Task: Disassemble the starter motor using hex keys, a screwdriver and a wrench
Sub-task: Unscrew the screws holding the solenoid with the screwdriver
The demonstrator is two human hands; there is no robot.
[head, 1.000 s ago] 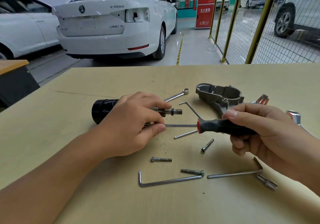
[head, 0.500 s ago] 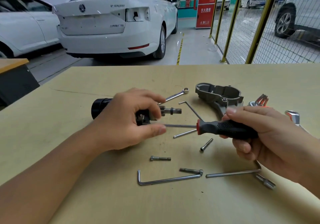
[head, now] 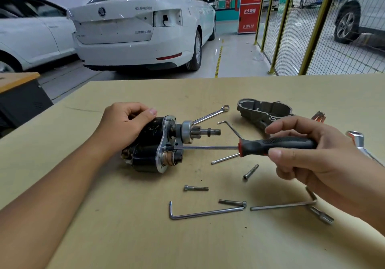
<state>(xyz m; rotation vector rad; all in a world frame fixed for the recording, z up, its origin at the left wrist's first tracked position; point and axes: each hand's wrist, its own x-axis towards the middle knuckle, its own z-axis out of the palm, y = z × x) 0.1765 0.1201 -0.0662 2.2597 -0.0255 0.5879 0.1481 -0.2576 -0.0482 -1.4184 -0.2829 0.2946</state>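
The black starter motor lies on its side on the table, its silver end plate and pinion shaft pointing right. My left hand grips the motor's black body from the back. My right hand holds the black and red handle of a screwdriver. Its shaft runs left and its tip meets the end plate between the two cylinders. The removed grey nose housing lies behind the screwdriver.
Loose on the table are three bolts, two long hex keys, a smaller hex key and a combination wrench. Another wrench lies at far right. A white car stands beyond the table's far edge.
My left hand slid back from the motor's front end onto its body, uncovering the end plate and pinion. The screwdriver tip now sits on the plate.
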